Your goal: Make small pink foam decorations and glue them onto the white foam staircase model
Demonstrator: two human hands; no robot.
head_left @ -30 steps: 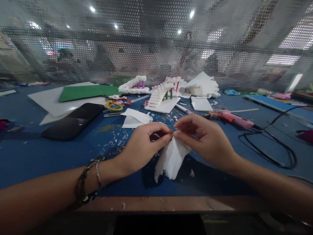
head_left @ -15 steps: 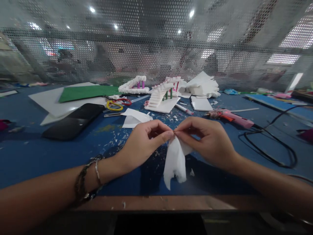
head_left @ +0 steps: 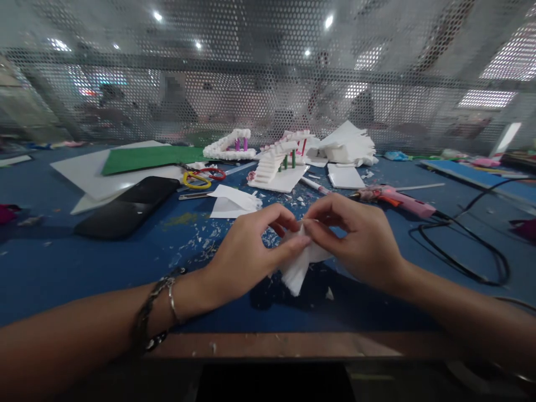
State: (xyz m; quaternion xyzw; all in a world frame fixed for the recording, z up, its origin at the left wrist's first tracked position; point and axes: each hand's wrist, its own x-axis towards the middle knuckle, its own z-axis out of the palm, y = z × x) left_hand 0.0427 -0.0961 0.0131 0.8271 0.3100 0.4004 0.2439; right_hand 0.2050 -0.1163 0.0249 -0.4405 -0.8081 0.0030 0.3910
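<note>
A thin white foam piece (head_left: 298, 267) is held a little above the blue table (head_left: 62, 262), near its front edge. My left hand (head_left: 251, 254), with a bracelet on its wrist, pinches the piece's top from the left. My right hand (head_left: 355, 240) pinches the same top from the right, fingertips touching those of the left. The piece's lower part hangs below the fingers, bunched and tilted left. White foam crumbs lie scattered under and around both hands.
A black phone (head_left: 128, 206) lies at left by white and green sheets (head_left: 142, 158). Scissors (head_left: 201, 177), white stair models (head_left: 272, 164), stacked foam (head_left: 347, 146) and a pink glue gun (head_left: 393, 200) with black cable (head_left: 464, 245) lie behind. A perforated metal screen (head_left: 268, 72) backs the table.
The white piece, which hung long below my fingers, is now drawn up and bunched between both hands. My left hand has shifted slightly right and closed in on the right hand.
</note>
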